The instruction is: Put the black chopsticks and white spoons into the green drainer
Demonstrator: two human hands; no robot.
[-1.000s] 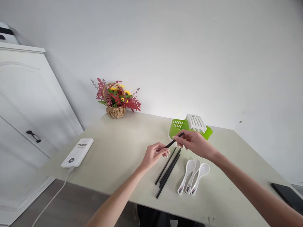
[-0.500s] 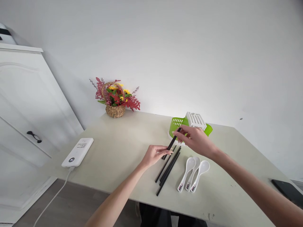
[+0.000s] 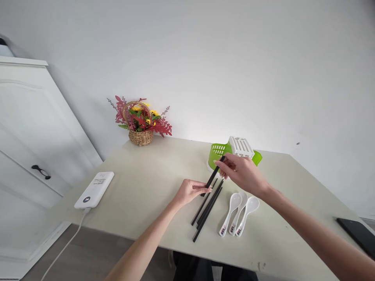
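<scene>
Between my two hands, black chopsticks (image 3: 214, 174) are held slanted above the table; I cannot make out how many. My left hand (image 3: 191, 191) pinches them near the lower end. At the upper end, the thumb and fingers of my right hand (image 3: 238, 171) close on them. Several more black chopsticks (image 3: 207, 214) lie on the table just below, roughly side by side. To their right rest three white spoons (image 3: 242, 212), bowls pointing away from me. Behind my right hand stands a green and white utensil holder (image 3: 218, 150), partly hidden by that hand.
A wicker basket of artificial flowers (image 3: 141, 137) stands at the back left of the table (image 3: 140, 168). A white power bank (image 3: 94, 190) with a cable lies at the left edge, a black phone (image 3: 356, 234) at the right. A white cabinet (image 3: 38, 128) is on the left.
The held chopsticks look more closely lined up than before. Both hands keep their grip and have barely moved; the view has shifted slightly.
</scene>
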